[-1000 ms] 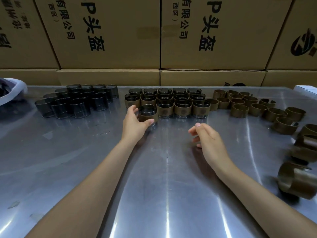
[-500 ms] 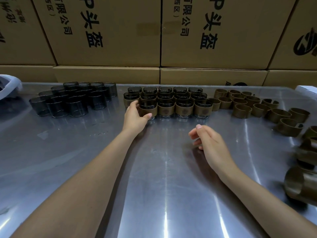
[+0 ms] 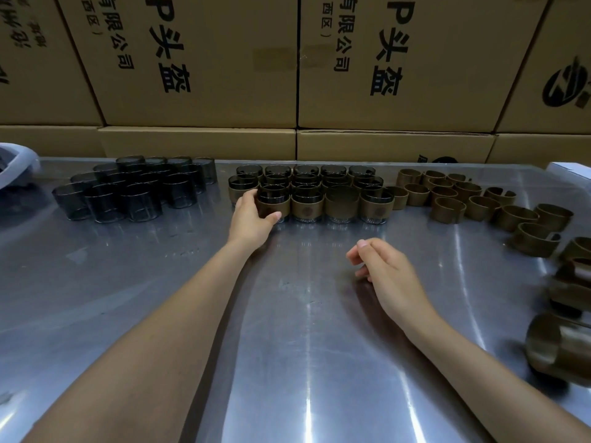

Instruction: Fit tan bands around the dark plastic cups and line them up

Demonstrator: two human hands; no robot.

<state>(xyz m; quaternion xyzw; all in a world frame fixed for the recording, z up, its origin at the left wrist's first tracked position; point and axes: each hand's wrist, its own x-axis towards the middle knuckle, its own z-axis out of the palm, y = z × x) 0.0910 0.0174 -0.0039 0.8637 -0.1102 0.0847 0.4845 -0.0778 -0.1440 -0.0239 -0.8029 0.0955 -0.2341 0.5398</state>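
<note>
My left hand (image 3: 251, 217) grips a banded cup (image 3: 274, 203), thumb and fingers curled round it, at the left end of the front row of banded cups (image 3: 323, 193). Those dark cups with tan bands stand in several rows at the table's middle back. Bare dark cups (image 3: 134, 190) cluster at the back left. Loose tan bands (image 3: 463, 199) lie spread at the back right and down the right side. My right hand (image 3: 383, 273) hovers over the table with its fingers loosely curled and holds nothing.
The steel table (image 3: 287, 330) carries everything. Stacked cardboard boxes (image 3: 294, 59) form a wall behind it. A white bag (image 3: 12, 164) sits at the far left edge, and a white object (image 3: 572, 169) at the far right. A large tan band (image 3: 559, 346) lies near my right forearm.
My left hand has pushed the banded cup back into line with the front row. My right hand has stayed nearly still.
</note>
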